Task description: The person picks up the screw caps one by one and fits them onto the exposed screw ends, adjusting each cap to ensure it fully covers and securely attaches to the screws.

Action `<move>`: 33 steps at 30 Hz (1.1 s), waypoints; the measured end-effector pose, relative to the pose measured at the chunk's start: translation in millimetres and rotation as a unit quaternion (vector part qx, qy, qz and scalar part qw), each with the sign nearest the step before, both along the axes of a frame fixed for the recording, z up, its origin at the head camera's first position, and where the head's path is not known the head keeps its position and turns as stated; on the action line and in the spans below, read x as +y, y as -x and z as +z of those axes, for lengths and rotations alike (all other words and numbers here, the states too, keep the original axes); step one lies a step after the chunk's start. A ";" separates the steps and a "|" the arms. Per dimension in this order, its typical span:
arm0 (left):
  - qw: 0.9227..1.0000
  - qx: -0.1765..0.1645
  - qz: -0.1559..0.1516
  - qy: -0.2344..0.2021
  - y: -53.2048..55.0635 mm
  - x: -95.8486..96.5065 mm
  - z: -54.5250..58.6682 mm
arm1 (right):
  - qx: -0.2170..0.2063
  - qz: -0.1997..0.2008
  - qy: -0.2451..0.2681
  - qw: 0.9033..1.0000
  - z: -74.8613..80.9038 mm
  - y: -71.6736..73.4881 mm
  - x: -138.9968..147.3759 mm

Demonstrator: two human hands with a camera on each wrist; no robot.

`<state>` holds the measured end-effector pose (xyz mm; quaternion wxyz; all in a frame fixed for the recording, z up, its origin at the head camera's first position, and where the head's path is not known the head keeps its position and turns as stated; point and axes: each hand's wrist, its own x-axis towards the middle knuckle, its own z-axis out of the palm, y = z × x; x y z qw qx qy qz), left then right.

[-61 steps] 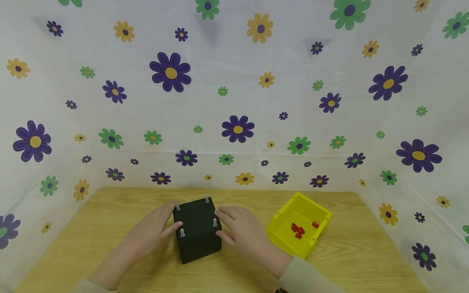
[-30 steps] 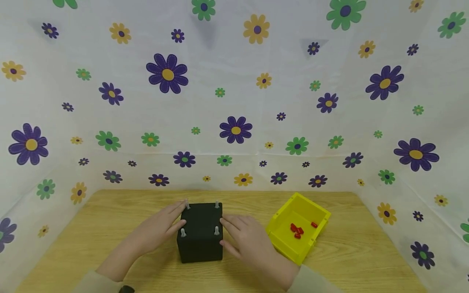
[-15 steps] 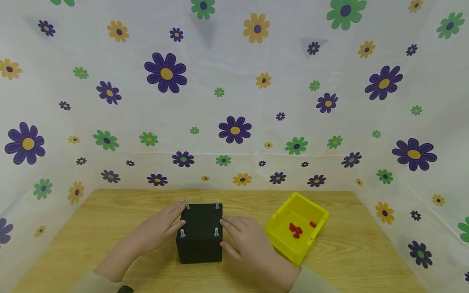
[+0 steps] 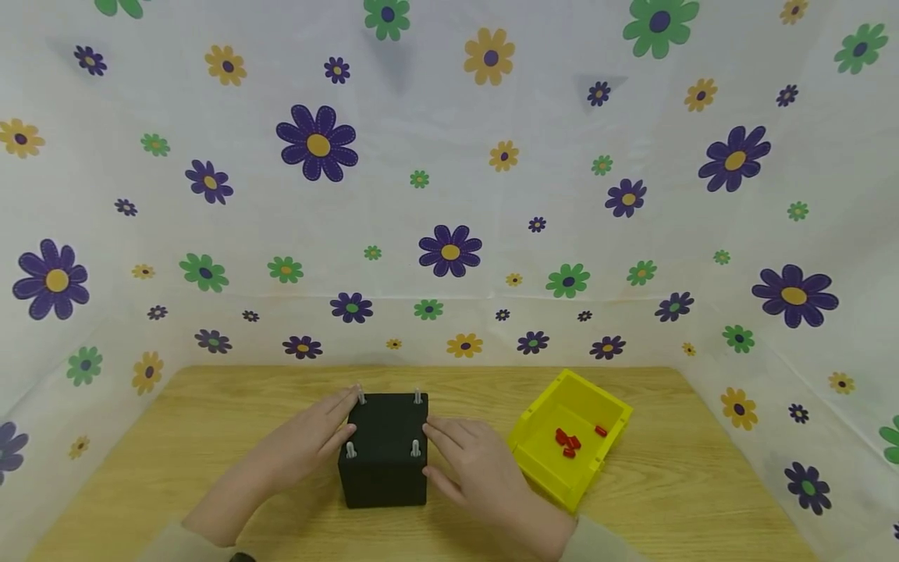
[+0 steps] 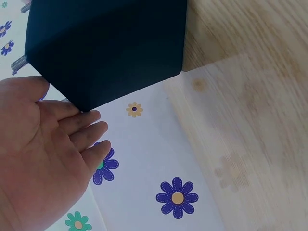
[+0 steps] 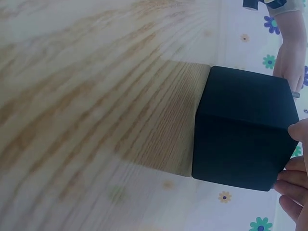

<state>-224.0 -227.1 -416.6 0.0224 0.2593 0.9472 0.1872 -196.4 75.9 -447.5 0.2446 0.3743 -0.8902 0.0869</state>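
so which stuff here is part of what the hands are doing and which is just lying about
In use, it seems:
black block, left hand and right hand against its sides
four grey studs on top

Apparently just around:
yellow bin, no hand on it
red pieces inside
wooden table
flowered sheet

Appears as a black cube-shaped block [image 4: 386, 453] with four upright threaded studs [image 4: 416, 448] near top corners; stands between left hand [image 4: 309, 439] and right hand [image 4: 477, 466], touching both.
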 end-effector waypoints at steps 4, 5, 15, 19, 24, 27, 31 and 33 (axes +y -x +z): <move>1.000 0.003 0.000 0.004 -1.1 1.6 -1.2 | -0.003 -0.001 -0.003 1.000 -0.2 -2.0 1.1; 1.000 0.004 0.001 0.007 -1.4 2.1 -1.2 | -0.005 -0.002 -0.007 1.000 -0.2 -2.2 1.2; 0.995 0.072 0.007 0.062 -4.9 4.1 1.3 | -0.067 -0.019 -0.065 0.995 4.0 -5.7 2.8; 0.992 0.095 0.007 0.076 -5.6 3.8 2.9 | -0.082 -0.019 -0.076 0.994 5.0 -6.4 5.0; 0.988 0.126 0.011 0.090 -5.1 2.1 5.2 | -0.097 -0.021 -0.081 0.992 7.5 -6.1 8.1; 0.986 0.138 0.013 0.090 -5.4 1.5 9.5 | -0.096 -0.025 -0.090 0.991 8.5 -4.9 10.1; 0.985 0.145 0.007 0.090 -6.6 2.4 17.0 | -0.087 -0.028 -0.102 0.991 11.1 -4.3 13.2; 0.985 0.143 0.004 0.092 -6.3 3.3 19.1 | -0.079 -0.029 -0.110 0.990 13.6 -4.9 15.0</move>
